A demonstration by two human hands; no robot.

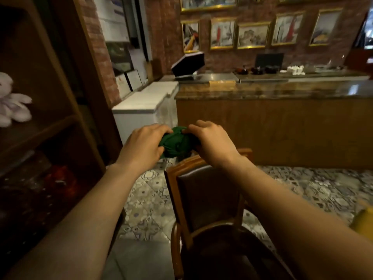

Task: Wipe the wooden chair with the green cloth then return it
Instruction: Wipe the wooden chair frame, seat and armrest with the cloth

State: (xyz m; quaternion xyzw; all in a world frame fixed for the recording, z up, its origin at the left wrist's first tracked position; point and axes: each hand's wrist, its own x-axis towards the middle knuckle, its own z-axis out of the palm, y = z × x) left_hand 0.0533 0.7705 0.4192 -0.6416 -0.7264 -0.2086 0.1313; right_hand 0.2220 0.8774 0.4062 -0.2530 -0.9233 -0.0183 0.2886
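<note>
both hands grip the bunched green cloth (175, 142) above the wooden chair (203, 190).

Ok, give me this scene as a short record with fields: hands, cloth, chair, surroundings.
left hand: gripping the cloth's left side
right hand: gripping the cloth's right side
green cloth: bunched between both hands, above the chair's top rail
wooden chair: below the hands, dark padded back
surroundings: wooden counter ahead, patterned tile floor

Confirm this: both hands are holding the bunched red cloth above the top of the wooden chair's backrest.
Not quite: the head view shows the cloth is green, not red. The rest holds: the left hand and right hand hold it bunched above the wooden chair backrest.
</note>
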